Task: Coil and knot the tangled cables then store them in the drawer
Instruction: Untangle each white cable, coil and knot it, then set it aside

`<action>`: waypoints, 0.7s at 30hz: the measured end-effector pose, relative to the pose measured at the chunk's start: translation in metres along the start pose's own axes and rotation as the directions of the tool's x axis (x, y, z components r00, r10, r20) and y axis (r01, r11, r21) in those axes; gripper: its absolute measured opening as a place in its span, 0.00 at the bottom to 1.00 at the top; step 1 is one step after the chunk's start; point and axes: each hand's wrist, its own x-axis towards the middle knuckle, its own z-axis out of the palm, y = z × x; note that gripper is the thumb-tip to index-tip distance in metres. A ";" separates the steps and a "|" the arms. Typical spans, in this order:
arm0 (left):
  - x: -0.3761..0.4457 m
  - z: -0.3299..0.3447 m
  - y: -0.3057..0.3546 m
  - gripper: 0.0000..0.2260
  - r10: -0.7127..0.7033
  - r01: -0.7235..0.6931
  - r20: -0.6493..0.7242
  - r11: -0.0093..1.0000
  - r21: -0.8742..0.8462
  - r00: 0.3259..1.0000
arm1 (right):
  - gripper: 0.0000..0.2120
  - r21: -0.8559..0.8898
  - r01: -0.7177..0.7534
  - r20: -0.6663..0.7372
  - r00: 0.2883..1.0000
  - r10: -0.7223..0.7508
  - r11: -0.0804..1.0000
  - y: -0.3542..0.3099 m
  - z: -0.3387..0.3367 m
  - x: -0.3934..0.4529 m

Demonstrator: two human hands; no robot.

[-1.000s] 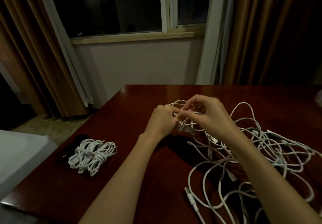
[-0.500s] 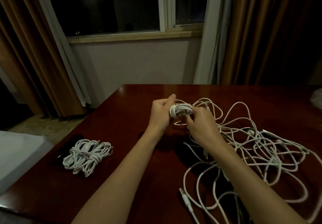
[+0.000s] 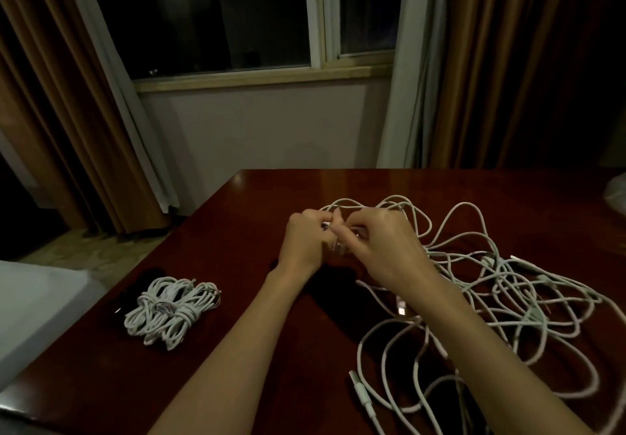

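Now | both hands [image 3: 352,245] grasp small coil [image 3: 333,231] between them | tangled cables [image 3: 508,285] right

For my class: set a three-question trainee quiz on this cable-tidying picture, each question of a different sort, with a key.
1. True or false: the knotted bundles lie on the table to the left of the person's forearms.
2. What do the left hand and right hand hold between them? A) a small coil of white cable B) a drawer handle C) the curtain
3. Fill in: the loose tangle of white cables lies on the person's ____ side.

Key: 1 true; 2 A; 3 right.
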 end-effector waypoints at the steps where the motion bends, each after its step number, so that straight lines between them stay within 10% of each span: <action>1: -0.001 0.002 0.002 0.17 0.048 -0.048 0.036 0.999 -0.006 0.998 | 0.14 0.035 -0.028 -0.022 0.999 0.029 0.999 0.004 -0.003 0.001; 8: -0.001 0.005 0.016 0.21 0.067 -0.039 0.080 0.950 -0.310 0.995 | 0.09 0.552 -0.324 0.096 0.940 0.327 0.769 0.016 -0.011 0.003; 16: 0.002 0.003 0.027 0.25 -0.046 -0.016 -0.098 0.834 -0.551 0.994 | 0.19 0.519 -0.597 0.476 0.796 0.374 0.611 0.006 -0.014 -0.001; 21: 0.004 0.004 0.020 0.17 -0.114 0.046 -0.095 0.844 -0.534 0.989 | 0.18 0.581 -0.431 0.284 0.902 0.325 0.690 0.009 -0.007 -0.001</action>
